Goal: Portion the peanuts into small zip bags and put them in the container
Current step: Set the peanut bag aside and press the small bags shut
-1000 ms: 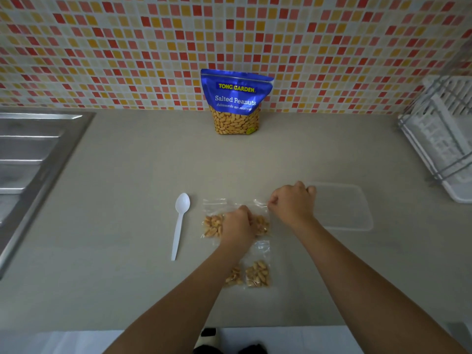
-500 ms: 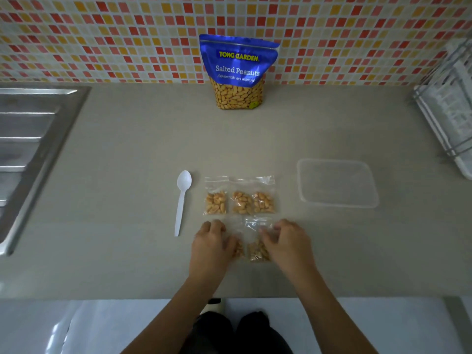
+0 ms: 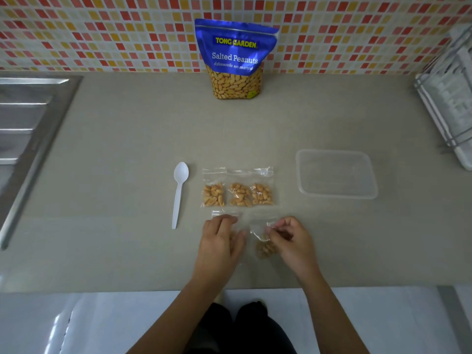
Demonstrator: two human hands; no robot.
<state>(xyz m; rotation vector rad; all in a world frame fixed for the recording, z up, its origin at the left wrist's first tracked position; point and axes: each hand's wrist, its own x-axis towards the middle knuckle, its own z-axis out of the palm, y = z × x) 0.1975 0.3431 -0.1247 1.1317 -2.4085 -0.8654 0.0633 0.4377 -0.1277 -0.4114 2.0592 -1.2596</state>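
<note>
Fingers of my right hand [image 3: 287, 237] pinch the near bag [image 3: 264, 241] by its top for lifting, my left hand [image 3: 222, 238] pressing flat on its neighbour [image 3: 226, 215], three filled bags [image 3: 237, 190] lying beside the empty container [image 3: 336, 174].

Count, items on bench [image 3: 127, 175]

Filled zip bags: 5, three in a row [image 3: 237, 194], two under hands. Spoon [image 3: 178, 192]: 1. Container [image 3: 337, 175]: 1. Peanut pouch [image 3: 236, 60]: 1.
</note>
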